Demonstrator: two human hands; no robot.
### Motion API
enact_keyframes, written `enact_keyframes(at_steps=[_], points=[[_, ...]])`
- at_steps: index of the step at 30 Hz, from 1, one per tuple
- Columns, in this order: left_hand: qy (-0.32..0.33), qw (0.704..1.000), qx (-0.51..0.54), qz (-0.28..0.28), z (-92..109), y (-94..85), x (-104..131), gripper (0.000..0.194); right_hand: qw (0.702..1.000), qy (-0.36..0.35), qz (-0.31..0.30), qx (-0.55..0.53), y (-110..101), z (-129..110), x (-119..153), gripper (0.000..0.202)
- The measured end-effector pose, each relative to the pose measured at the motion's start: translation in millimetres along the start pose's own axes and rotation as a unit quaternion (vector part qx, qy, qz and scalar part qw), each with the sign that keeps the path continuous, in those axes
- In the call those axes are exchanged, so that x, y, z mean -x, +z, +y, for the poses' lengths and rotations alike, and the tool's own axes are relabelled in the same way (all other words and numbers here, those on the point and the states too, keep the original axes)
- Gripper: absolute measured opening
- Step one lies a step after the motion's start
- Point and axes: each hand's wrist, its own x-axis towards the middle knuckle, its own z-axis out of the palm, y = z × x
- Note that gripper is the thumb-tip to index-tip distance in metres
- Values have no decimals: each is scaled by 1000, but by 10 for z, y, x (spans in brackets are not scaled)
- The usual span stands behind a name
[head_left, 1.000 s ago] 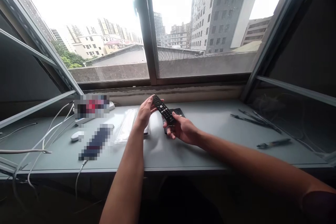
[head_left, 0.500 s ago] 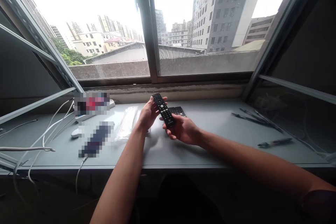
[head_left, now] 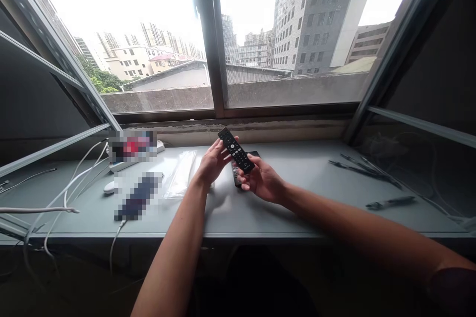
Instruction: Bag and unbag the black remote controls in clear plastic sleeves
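A black remote control (head_left: 236, 150) with several small pale buttons is held between my two hands, tilted above the table. My left hand (head_left: 211, 162) grips its upper left side, thumb on the edge and fingers behind. My right hand (head_left: 265, 180) pinches the lower end, with the thumb on the front corner. Beneath and behind it, other dark remotes (head_left: 236, 176) lie on the table, largely hidden by the held one and my right hand.
Left of my hands lie clear plastic bags (head_left: 181, 174). Further left are a blurred-out dark device (head_left: 138, 197) on a white cable, a white mouse-like object (head_left: 109, 187) and a power strip (head_left: 160, 146). Several pens (head_left: 389, 202) lie at the right. A window and metal frame bars surround the table (head_left: 312, 173).
The held remote has tilted further, its lower end moving right and up along with my right hand. More of a remote beneath it shows. My left hand keeps its hold.
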Motion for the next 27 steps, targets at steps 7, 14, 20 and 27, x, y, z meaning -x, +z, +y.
enact_keyframes(at_steps=[7, 14, 20, 27], points=[[-65, 995, 26, -68, -6, -26, 10, 58, 994, -73, 58, 49, 25, 44, -21, 35], [-40, 999, -11, -34, -55, -18, 10, 52, 973, -132, 87, 169, 13, 125, -19, 46], [-33, 998, 1, -54, -59, -45, 29, 55, 970, -124, 58, 201, 22, 154, -10, 42], [-94, 973, -61, -204, -26, -189, 122, 65, 967, -139, 55, 207, -31, 161, -25, 54]])
